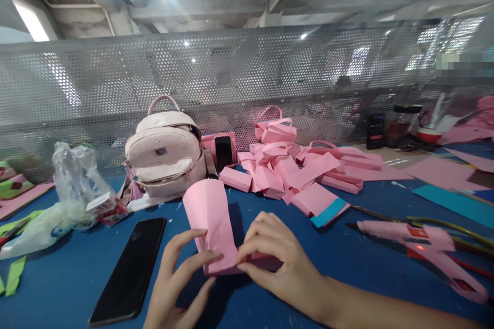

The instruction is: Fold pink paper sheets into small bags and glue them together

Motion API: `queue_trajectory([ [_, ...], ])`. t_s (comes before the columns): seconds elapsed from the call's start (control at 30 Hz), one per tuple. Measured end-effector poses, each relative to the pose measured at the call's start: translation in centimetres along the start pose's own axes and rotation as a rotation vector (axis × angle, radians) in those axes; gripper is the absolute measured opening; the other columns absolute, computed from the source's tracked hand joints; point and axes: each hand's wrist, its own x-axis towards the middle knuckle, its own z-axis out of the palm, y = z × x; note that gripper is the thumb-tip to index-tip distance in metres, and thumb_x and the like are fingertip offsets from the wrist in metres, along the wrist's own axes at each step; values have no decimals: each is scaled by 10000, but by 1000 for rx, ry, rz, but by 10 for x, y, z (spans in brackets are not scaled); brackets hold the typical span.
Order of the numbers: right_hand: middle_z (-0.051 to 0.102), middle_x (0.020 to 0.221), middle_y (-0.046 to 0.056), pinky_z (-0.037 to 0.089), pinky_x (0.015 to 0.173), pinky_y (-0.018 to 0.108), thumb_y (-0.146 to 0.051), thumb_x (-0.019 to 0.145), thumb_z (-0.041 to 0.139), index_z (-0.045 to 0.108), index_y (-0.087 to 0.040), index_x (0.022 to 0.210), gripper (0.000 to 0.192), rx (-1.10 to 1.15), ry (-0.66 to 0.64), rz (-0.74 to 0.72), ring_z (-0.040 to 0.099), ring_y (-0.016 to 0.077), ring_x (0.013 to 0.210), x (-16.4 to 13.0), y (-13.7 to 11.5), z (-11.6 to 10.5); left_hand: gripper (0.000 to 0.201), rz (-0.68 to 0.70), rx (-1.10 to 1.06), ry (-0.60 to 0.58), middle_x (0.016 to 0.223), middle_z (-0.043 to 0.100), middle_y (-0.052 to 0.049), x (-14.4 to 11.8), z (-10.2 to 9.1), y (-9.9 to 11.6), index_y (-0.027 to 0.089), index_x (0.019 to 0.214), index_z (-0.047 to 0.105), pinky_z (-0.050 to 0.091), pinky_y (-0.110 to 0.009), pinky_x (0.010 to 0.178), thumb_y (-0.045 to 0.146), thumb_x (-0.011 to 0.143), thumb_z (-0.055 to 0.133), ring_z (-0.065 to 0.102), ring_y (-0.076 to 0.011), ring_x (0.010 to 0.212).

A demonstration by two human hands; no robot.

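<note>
Both hands pinch a pink sheet (pixel 211 226) at the near middle of the blue table (pixel 347 267).

The left hand (pixel 175 277) is closed on the sheet's near edge with thumb and forefinger; its wrist is cut off by the frame's bottom. The right hand (pixel 276 259) grips the fold's right corner, covering that end, so I cannot tell how the fold finishes there. The sheet's far end curls up off the table. A phone (pixel 129 270) lies just left of the left hand, a glue gun (pixel 420 249) well to the right with its tip out of frame. Blue table lies open between sheet and gun. Far off, a backpack (pixel 165 151) and a pile of pink boxes (pixel 301 169) stand before the mesh wall (pixel 247 71).
</note>
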Motion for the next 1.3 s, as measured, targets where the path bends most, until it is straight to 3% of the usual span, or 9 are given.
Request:
queue_trajectory([
  [0.4,651,768,-5,376,734,340,-157,844,709,670,-220,799,87,66,-7,50,535,172,768,-1,-3,-1,296,30,26,24,1315,543,-76,2,-2,0,291,1119,675,491,-391,1005,132,886,584,532,-252,1232],
  [0.53,646,767,-1,376,743,346,-168,856,694,663,-217,797,83,77,-14,55,543,170,754,0,-2,-2,334,76,61,-17,1314,546,-79,2,-4,-3,303,1148,667,513,-391,983,136,863,620,544,-257,1216],
  [1.3,648,799,-18,379,742,328,-165,847,721,679,-235,862,83,19,-5,14,544,165,790,-2,1,0,288,-15,21,29,1312,569,-83,0,0,0,298,1119,683,515,-433,977,158,885,590,554,-282,1213],
])
